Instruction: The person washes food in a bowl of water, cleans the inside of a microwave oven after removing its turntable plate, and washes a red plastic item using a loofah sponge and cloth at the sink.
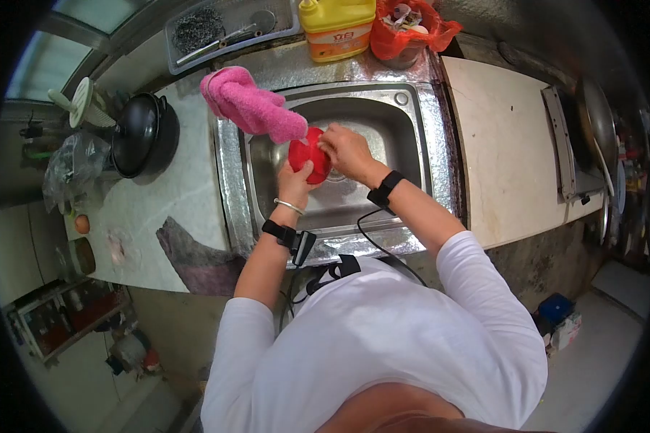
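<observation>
Over the left part of the metal sink [368,220], my left hand [295,184] grips a round red object [309,157] from below, thumb on its near side. My right hand [347,150] is closed at the right edge of the same red object, fingers bent against it; whether it pinches anything else is hidden. A pink cloth [249,105] lies over the sink's back left corner and the counter, its right end touching or just behind the red object. The faucet is not visible.
Behind the sink stand a yellow jug [337,29], a red plastic bag [412,32] with scraps, and a tray [231,32] with scourers. To the left are a black pot [143,136], a clear bag [76,166] and a dark cloth [195,256]. A stove [574,144] is at right.
</observation>
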The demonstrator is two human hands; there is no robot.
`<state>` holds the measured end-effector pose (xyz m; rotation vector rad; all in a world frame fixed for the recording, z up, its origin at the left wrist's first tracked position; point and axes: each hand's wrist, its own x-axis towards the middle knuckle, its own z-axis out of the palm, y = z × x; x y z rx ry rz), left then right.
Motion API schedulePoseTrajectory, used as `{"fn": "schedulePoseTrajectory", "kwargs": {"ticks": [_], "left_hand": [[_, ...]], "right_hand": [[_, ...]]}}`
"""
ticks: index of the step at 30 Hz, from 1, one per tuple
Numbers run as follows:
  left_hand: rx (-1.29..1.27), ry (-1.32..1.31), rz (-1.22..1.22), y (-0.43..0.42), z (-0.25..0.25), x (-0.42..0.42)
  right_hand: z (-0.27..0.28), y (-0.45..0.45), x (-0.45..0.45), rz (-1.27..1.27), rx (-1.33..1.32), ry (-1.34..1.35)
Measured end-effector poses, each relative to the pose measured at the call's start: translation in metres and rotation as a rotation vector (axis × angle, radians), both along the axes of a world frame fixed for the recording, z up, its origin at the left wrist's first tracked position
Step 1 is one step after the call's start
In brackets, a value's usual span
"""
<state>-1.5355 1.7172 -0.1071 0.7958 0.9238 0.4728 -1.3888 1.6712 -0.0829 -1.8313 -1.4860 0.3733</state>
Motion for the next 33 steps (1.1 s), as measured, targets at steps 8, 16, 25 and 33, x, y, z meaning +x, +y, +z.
{"fn": "schedulePoseTrajectory", "kwargs": {"ticks": [8, 16, 25, 33], "left_hand": [[-0.009, -0.071, -0.057, -0.003, 0.001, -0.003], [0.036, -0.299, 0.225, -0.010, -0.009, 0.020], [-0.113, -0.202, 0.164, -0.001, 0.002, 0.021], [-0.314, -0.174, 0.129, 0.030, 0.012, 0.037]], "right_hand": [[-0.019, 0.012, 0.024, -0.013, -0.111, 0.201], [-0.024, -0.014, -0.039, -0.421, -0.264, 0.378], [-0.003, -0.008, -0.024, -0.108, 0.011, -0.033], [-0.003, -0.031, 0.027, -0.134, -0.046, 0.125]]}}
